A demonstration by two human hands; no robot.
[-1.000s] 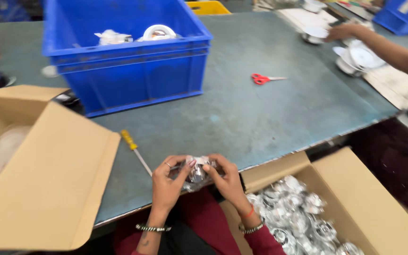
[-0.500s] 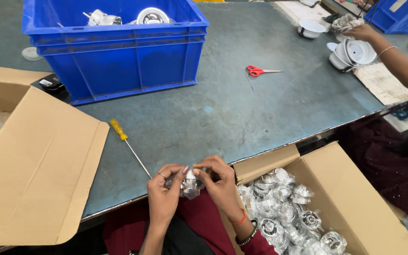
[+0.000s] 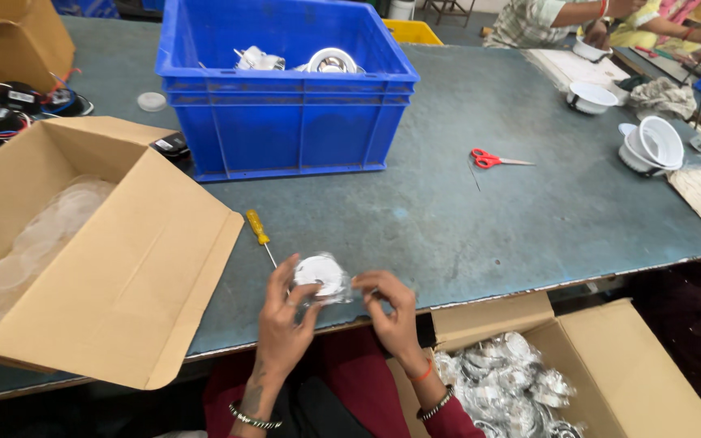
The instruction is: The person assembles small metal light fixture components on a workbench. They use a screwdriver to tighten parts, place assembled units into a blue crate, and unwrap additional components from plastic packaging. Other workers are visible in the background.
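Small round white fitting (image 3: 320,276) in clear plastic wrap, flat round face toward camera; no clear long axis. Held above the near table edge (image 3: 480,292). Left hand (image 3: 284,316) palm inward, fingers curled behind it, gripping. Right hand (image 3: 391,312) pinches the wrap's right edge. Yellow-handled screwdriver (image 3: 260,234) just beyond, blue crate (image 3: 285,130) farther.

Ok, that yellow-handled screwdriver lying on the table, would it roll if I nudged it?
Probably somewhat: the screwdriver has a rounded handle and thin shaft, lying loose on the flat table. It looks stiff and light, easy to pinch. The left hand is nearest.
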